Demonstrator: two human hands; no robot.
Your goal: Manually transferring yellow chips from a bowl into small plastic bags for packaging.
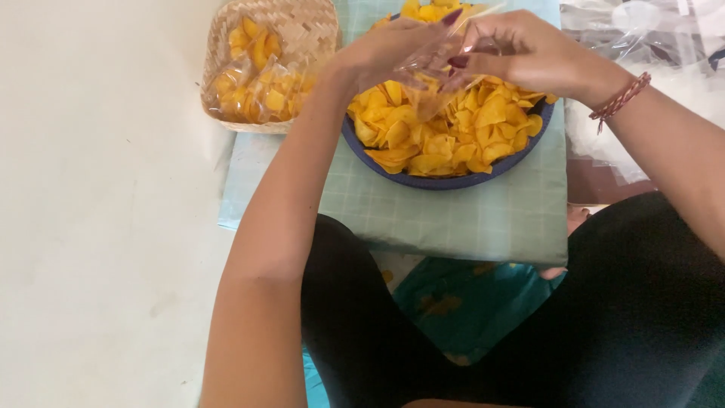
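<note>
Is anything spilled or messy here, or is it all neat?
Mostly neat. The yellow chips sit heaped inside the blue bowl, and filled packets lie in the woven basket. Both hands hold a clear bag above the bowl. No chips show on the table.

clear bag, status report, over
Left hand and right hand both pinching clear bag over blue bowl of yellow chips. Nothing blocking.

A home setting is being indicated: a low table (453, 219) covered with a pale green checked cloth is being used on a plain floor (98, 227), with a woven basket (302, 30) at its far left corner.
</note>
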